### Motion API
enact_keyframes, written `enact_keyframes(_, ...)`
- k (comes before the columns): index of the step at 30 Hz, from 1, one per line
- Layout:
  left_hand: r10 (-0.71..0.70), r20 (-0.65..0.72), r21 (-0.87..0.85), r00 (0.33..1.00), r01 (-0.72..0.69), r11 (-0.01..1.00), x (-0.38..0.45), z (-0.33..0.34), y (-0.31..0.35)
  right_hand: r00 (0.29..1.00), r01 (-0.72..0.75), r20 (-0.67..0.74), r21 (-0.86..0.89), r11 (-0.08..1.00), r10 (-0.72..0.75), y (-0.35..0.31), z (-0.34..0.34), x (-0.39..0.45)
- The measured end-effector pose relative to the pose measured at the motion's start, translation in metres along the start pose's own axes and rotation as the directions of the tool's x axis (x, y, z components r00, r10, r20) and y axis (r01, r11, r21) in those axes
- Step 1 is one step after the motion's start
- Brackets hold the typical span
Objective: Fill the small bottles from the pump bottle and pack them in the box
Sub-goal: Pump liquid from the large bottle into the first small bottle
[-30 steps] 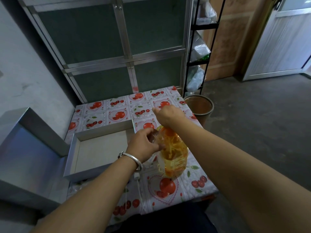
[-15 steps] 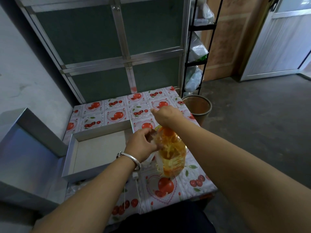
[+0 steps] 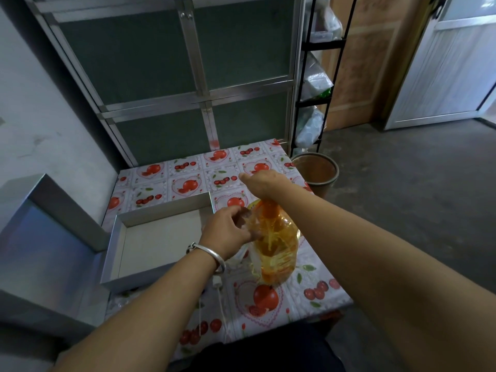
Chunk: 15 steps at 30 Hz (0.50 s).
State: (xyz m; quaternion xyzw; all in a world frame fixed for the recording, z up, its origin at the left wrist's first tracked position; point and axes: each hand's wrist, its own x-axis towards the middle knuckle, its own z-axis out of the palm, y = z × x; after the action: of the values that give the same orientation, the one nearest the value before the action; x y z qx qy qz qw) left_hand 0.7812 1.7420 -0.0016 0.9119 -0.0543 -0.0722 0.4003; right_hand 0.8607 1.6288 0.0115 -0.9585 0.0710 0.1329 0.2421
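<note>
A clear pump bottle (image 3: 276, 245) of orange-yellow liquid stands on the fruit-patterned tablecloth (image 3: 268, 299). My right hand (image 3: 265, 183) sits on its top, fingers curled down over the pump head, which is hidden. My left hand (image 3: 228, 232), with a silver bangle on the wrist, holds a small clear bottle (image 3: 246, 214) against the pump bottle's neck; most of the small bottle is hidden by my fingers. The grey open box (image 3: 158, 242) lies just left of the bottle with nothing visible inside.
The box's grey lid (image 3: 40, 237) leans at the far left, off the table. A white cord with a plug (image 3: 217, 281) trails to the front edge. A brown bin (image 3: 316, 171) and a black shelf rack (image 3: 316, 76) stand right of the table.
Both hands keep their hold on the pump bottle and the small bottle; only the view shifts a little.
</note>
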Motion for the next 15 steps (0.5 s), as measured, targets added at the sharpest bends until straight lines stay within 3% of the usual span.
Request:
enact_keyframes(3,-0.005,-0.007,-0.008,1.0,0.005,1.0,0.0016,-0.0007,-0.0004,1.0,0.016,0.003,-0.046,0.999,-0.016,-0.002,0.0016,0.0031)
enact_keyframes(7,-0.003,-0.006,-0.006,1.0,0.003,1.0,0.0005,0.0004,0.0004,0.995,0.019,-0.092,-0.076,0.997,-0.026,0.004,0.0047,0.001)
enact_keyframes(13,-0.01,0.009,-0.031,1.0,0.01,0.999,-0.0013,-0.0016,0.0029,0.999,-0.024,0.041,0.042,0.999,0.022,-0.0003,-0.002,0.0042)
enact_keyframes(15,-0.012,0.007,-0.05,1.0,0.012,0.999,0.0001,-0.0023,0.0028,1.0,0.007,0.015,0.013,1.0,-0.007,-0.0003,-0.0023,0.0049)
